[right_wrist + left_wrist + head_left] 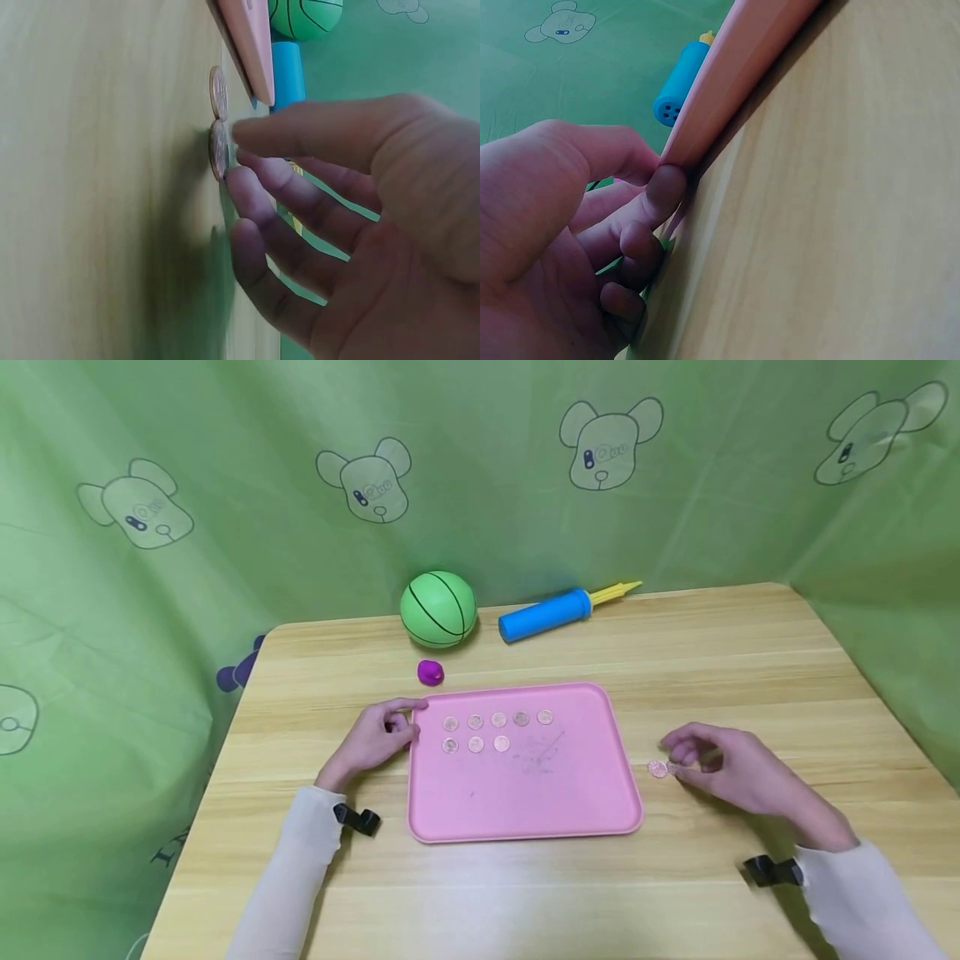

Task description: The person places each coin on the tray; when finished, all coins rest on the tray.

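Note:
My left hand (pixel 378 735) grips the upper left corner of a pink tray (pixel 525 810), thumb and a finger pinching its rim (pixel 697 112). On the tray lie coins in two rows: several in the upper row, with one coin (pixel 498 719) near its middle, and three in the lower, ending with a coin (pixel 502 743). Right of the tray, two coins (pixel 218 94) lie edge to edge on the wooden table. Over the nearer coin (pixel 218 150) hovers my right hand (pixel 738 768), fingers loosely bent and thumb tip close beside it; whether they touch, I cannot tell.
Behind the tray are a green ball (pixel 438 609), a small purple lump (pixel 431 672) and a blue hand pump (pixel 547 614) with a yellow nozzle. A green curtain (pixel 480 485) with bear drawings hangs at the wooden table's (pixel 712 660) far edge and sides.

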Available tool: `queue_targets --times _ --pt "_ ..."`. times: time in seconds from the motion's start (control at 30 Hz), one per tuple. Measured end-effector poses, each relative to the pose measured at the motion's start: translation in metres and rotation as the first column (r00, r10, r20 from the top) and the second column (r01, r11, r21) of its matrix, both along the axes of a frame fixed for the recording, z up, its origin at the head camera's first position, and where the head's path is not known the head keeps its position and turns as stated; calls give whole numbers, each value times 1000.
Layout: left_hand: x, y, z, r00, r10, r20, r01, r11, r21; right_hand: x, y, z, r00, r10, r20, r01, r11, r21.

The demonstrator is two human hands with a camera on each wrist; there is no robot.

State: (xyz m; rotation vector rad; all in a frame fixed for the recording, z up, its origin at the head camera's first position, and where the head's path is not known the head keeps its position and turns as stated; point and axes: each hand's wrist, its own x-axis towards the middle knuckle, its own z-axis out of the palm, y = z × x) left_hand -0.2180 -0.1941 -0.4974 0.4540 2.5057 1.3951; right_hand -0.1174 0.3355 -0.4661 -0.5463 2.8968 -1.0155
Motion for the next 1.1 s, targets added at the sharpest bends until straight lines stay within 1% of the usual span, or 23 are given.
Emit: queue_targets --times 0.2,0.37,0.47,0.6,0.7,0.77,0.87,0.97,1.1 --pt "0 1 2 1000 0 -7 0 1000 -9 -2 2 -6 1000 14 -7 -14 999 30" --pt "0 1 2 1000 -2 -8 1 1000 -12 -5 1 -4 999 21 28 -22 999 39" --pt "0 0 2 1000 -2 -12 2 1000 -4 -8 0 -1 996 45 77 -49 997 51" --pt "0 0 1 1000 -1 -20 1 1000 6 -12 -3 1 984 84 157 -93 994 55" --pt "-1 0 -2 1000 -2 -23 3 1000 8 -13 -5 4 977 103 188 -113 992 47" --pt "-1 0 -3 1000 -4 -20 4 1000 6 -14 -7 7 977 103 184 -113 993 44" --pt "-1 0 -2 1000 -4 -14 4 1000 1 -18 -13 12 985 88 149 -94 995 29" --pt "1 0 0 1000 -2 -10 2 1000 -4 -26 -22 17 993 57 102 -59 998 15" --pt "1 1 1 1000 6 -6 -7 1000 -6 -37 -41 19 997 34 71 -33 999 -25"
